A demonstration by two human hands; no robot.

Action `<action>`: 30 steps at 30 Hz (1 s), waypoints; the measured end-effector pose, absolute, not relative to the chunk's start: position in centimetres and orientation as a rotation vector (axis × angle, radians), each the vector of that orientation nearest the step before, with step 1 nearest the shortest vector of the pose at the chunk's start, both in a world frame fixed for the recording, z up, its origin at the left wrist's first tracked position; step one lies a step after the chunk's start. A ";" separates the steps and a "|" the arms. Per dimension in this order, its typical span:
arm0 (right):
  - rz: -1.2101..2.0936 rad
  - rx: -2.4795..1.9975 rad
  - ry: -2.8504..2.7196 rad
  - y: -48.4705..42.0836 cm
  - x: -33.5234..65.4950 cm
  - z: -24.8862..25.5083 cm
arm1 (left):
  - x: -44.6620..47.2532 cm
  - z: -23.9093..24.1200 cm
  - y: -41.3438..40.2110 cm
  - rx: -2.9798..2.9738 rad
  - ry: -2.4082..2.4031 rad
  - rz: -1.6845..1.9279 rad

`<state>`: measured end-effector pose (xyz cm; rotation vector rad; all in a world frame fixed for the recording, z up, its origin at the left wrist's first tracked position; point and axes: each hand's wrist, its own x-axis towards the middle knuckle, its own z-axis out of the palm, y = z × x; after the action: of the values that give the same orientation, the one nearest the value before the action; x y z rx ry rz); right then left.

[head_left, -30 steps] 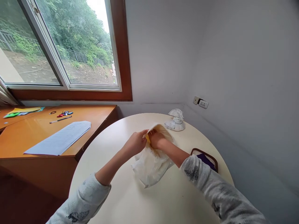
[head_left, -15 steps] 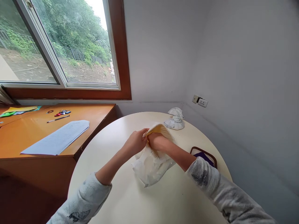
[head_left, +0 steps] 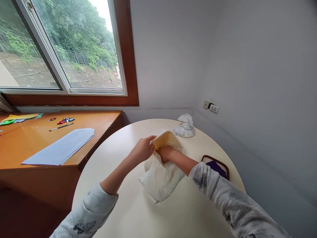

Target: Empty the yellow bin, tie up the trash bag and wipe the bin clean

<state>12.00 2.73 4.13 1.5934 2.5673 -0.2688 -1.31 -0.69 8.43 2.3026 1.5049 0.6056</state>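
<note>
A thin white plastic bag (head_left: 160, 183) hangs over the middle of the round table, its mouth tilted toward me. My left hand (head_left: 143, 148) pinches the bag's rim on the left side between thumb and fingers. My right hand (head_left: 167, 153) reaches into the mouth, and its fingertips are hidden inside the bag. Something yellowish shows within the opening, but I cannot make out what it is. Behind the bag, a knotted white plastic bag (head_left: 185, 127) sits near the table's far edge.
The round cream table (head_left: 111, 155) stands by the wall. On its right lies a brown-rimmed object (head_left: 215, 165) with purple inside, partly behind my right sleeve. An orange desk (head_left: 49, 145) at left holds papers (head_left: 61, 145), a pen (head_left: 61, 127) and keys (head_left: 66, 120).
My right hand and forearm have shifted slightly left and lower at the bag's mouth. The opening looks a little wider, and the bag's lower part has sagged slightly. My left hand keeps its pinch.
</note>
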 end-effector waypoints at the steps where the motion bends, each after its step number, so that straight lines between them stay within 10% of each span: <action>1: -0.307 1.537 2.539 2.7 12.1 4.4 | -1.4 8.4 -0.6 2.296 1.509 0.613; 30: -1.056 1.438 3.045 -2.1 18.7 9.9 | -6.1 8.1 2.2 1.810 1.438 0.611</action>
<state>18.70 -2.12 9.87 1.4380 3.0450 -1.0564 -6.06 2.25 8.11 1.8100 1.4376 0.6105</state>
